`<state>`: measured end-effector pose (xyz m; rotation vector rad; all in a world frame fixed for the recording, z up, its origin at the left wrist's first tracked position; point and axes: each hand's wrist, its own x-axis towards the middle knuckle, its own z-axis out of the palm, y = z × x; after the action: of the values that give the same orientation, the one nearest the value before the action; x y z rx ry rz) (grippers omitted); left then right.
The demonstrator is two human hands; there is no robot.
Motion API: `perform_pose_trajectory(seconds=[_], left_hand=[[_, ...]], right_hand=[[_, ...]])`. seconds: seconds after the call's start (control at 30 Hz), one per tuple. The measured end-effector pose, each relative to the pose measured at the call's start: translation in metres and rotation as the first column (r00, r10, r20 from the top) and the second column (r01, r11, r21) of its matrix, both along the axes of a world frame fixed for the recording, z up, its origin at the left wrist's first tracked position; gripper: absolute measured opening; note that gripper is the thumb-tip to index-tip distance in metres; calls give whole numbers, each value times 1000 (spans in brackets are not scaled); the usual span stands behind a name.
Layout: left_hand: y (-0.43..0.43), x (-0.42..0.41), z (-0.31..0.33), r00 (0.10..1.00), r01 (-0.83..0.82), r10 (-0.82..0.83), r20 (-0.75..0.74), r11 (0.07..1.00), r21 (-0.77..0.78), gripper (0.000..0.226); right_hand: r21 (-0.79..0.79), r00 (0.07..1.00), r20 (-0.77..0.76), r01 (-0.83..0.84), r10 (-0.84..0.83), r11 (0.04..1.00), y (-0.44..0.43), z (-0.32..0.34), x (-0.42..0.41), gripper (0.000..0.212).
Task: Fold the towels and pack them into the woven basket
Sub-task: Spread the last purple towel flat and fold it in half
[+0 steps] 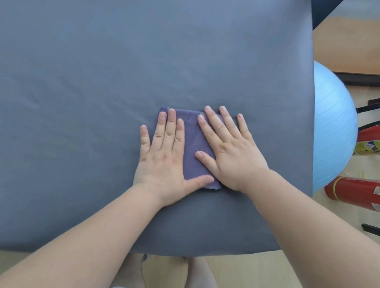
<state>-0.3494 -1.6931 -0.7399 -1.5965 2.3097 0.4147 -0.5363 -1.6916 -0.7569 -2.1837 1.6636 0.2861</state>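
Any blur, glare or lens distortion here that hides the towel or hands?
Head view: soft, even light, no glare; towel, left hand and right hand reasonably sharp; the wide-angle lens bows the near edge of the grey sheet; no basket in frame.

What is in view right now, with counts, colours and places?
folded purple cloth towel: one, purple, on the sheet, under both hands
grey fabric sheet: one, grey, fills most of the view
light blue ribbed exercise ball: one, beside the sheet's right edge
red fire extinguishers: two, right of the ball
pale wooden floor: bottom and right
woven basket: none in view
left hand: flat on the towel's left part
right hand: flat on its right part
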Motion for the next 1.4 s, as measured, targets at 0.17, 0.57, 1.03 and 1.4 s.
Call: perform_pose_trajectory(seconds=[0.17,0.57,1.03,1.4], left_hand=[[-11,3,-4,999,-19,19,-27,999,31,132],[6,80,14,997,9,-11,-79,1000,-20,118],[-54,83,31,992,117,-110,-65,985,130,78],[-93,66,36,984,116,-78,-159,961,250,45]], right_hand=[[-43,998,-17,58,-59,997,8,-2,7,72],[-69,904,49,428,-425,901,100,31,67,79],[187,1000,-29,-6,12,982,-28,61,64,82],[363,974,-33,-199,226,910,-71,64,57,50]])
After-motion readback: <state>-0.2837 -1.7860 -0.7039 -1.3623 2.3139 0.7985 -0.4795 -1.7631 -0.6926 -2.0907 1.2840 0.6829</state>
